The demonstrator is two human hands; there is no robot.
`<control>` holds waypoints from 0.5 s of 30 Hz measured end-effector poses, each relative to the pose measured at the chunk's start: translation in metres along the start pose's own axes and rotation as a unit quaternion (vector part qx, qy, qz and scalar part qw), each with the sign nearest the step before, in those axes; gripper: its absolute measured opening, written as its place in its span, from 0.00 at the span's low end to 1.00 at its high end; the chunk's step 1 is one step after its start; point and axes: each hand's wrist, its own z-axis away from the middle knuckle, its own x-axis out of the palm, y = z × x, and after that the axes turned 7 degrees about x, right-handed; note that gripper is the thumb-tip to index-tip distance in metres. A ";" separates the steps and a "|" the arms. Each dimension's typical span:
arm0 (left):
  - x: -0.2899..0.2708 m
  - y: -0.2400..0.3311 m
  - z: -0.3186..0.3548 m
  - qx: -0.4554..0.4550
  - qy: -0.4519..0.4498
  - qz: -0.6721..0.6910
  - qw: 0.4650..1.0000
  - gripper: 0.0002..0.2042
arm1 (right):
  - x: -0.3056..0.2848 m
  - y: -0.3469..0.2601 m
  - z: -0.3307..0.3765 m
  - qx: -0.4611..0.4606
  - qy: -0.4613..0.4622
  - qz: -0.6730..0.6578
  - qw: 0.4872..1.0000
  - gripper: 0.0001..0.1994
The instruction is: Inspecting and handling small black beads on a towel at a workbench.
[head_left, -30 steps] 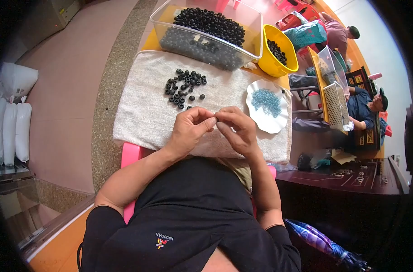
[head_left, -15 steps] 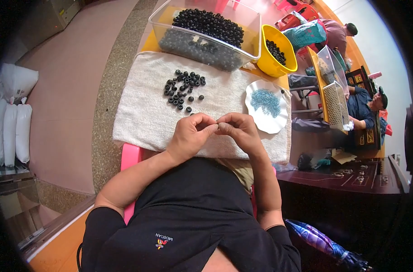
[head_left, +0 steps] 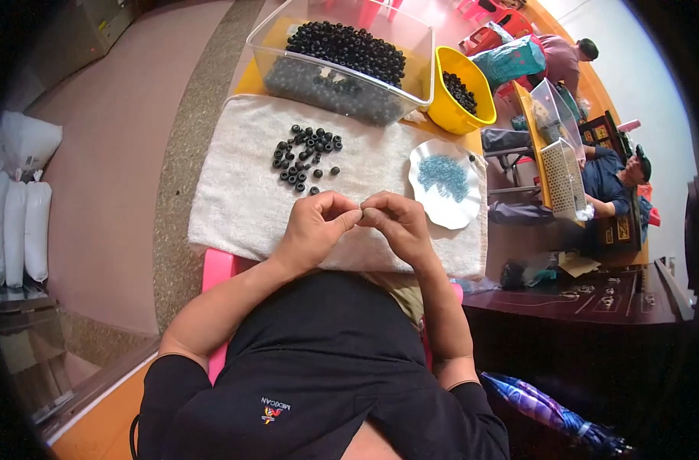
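Note:
Above the near part of a white towel (head_left: 234, 188), my left hand (head_left: 309, 234) and my right hand (head_left: 404, 234) meet at the fingertips. Both pinch with thumb and index finger. A tiny dark spot shows between the tips, but what they hold is too small to make out. Just beyond my left hand lies a loose group of black round beads (head_left: 299, 166), several with holes. To the right of my right hand stands a white wavy-edged plate (head_left: 450, 219), with a heap of small light-blue pieces (head_left: 443, 178) on it. A single dark bead (head_left: 472, 158) sits by the plate's edge.
At the towel's far edge stands a clear plastic box (head_left: 418, 84) of black beads, beside a yellow tub (head_left: 449, 115) holding more. Two people work at the right near a perforated basket (head_left: 562, 180). White sacks (head_left: 36, 230) stand left; a folded umbrella (head_left: 549, 410) lies lower right.
The whole view has shifted slightly. My fingertips, pressed close together before, are now a little less overlapped, and both hands stay pinched in nearly the same place. The beads and plate look unchanged.

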 end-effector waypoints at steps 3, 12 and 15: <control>0.001 0.003 -0.001 0.009 0.004 0.009 1.000 0.05 | -0.002 0.002 -0.002 0.024 -0.007 -0.044 0.999 0.05; -0.004 -0.001 -0.004 -0.074 0.051 0.129 0.988 0.07 | 0.015 -0.001 -0.001 -0.175 0.084 0.117 0.974 0.14; -0.001 0.002 -0.002 -0.092 0.059 0.176 0.978 0.07 | 0.023 0.004 -0.002 -0.233 0.138 0.207 0.940 0.19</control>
